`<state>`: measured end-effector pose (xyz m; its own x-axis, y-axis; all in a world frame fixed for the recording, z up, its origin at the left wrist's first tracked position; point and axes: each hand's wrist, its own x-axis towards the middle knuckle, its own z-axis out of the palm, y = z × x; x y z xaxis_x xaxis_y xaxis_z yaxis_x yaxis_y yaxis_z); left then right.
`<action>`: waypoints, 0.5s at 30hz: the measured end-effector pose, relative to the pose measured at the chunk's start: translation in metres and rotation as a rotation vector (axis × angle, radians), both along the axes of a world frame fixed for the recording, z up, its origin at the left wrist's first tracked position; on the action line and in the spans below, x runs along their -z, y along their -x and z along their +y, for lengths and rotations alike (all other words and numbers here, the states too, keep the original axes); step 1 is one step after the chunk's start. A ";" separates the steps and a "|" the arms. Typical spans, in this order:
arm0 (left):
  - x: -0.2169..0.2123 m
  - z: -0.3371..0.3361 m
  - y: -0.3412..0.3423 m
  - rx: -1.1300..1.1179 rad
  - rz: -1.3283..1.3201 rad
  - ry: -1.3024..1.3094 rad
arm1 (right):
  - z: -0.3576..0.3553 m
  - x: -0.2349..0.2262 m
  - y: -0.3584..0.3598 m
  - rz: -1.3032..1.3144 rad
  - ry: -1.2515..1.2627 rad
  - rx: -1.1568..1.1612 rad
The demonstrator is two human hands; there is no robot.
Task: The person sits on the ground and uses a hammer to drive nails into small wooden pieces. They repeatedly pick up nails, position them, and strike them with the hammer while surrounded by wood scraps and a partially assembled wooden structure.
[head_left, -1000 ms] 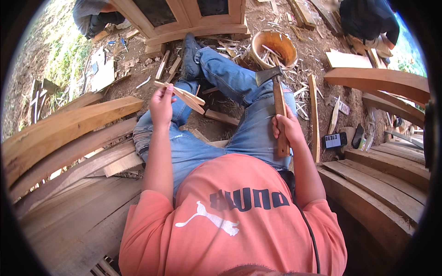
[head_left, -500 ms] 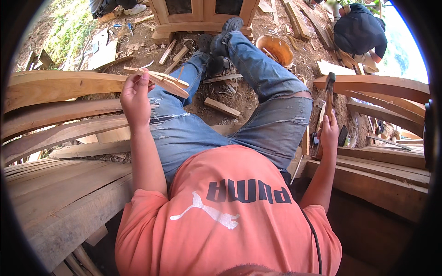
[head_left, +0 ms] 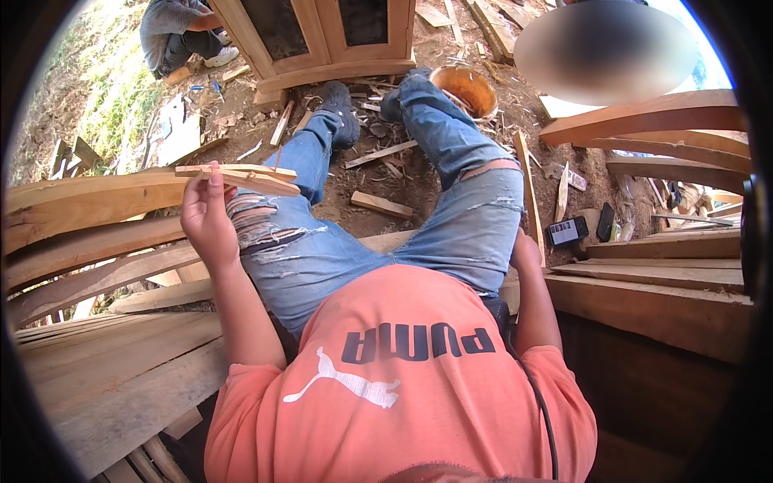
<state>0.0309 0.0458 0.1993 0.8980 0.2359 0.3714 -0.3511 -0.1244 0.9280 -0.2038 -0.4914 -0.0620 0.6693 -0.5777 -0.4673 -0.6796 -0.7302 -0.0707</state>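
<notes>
My left hand is closed on two thin pale wooden strips, pinching them at one end over my left thigh. A thin brown nail-like pin stands up from the strips near their far end. On the other side, my right hand is down beside my right thigh. Its fingers are mostly hidden behind the jeans, and I cannot make out whether they hold anything. A long narrow wooden strip stands close by that hand. No hammer shows now.
Curved wooden slats flank me on the left, and similar curved pieces on the right. A panelled wooden cabinet stands ahead, beside an orange-brown bucket. A phone lies at right. A person crouches far left.
My right hand has dropped from the raised position where it held a hammer to beside my thigh; the hammer is out of sight. My left hand has lowered slightly leftward with the strips.
</notes>
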 end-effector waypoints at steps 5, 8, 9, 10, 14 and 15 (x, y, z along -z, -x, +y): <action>-0.017 -0.010 -0.007 0.014 -0.045 -0.076 | 0.002 0.040 0.009 0.149 0.086 -0.022; -0.018 -0.028 -0.022 0.049 -0.035 -0.074 | -0.001 0.059 0.022 0.157 0.134 -0.037; -0.016 -0.032 -0.031 0.069 -0.025 -0.083 | -0.004 0.063 0.024 0.165 0.101 -0.070; -0.014 -0.034 -0.040 0.090 -0.015 -0.093 | -0.008 0.065 0.026 0.178 0.021 -0.043; 0.001 -0.040 -0.085 0.175 0.013 -0.254 | -0.041 0.067 0.032 0.122 -0.118 -0.029; 0.002 -0.040 -0.094 0.214 -0.005 -0.288 | -0.044 0.038 0.012 0.103 -0.089 0.027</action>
<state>0.1251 0.0059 0.1973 0.9136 -0.0722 0.4001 -0.4022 -0.3037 0.8637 -0.2153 -0.5356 -0.0998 0.5997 -0.5481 -0.5831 -0.7062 -0.7051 -0.0635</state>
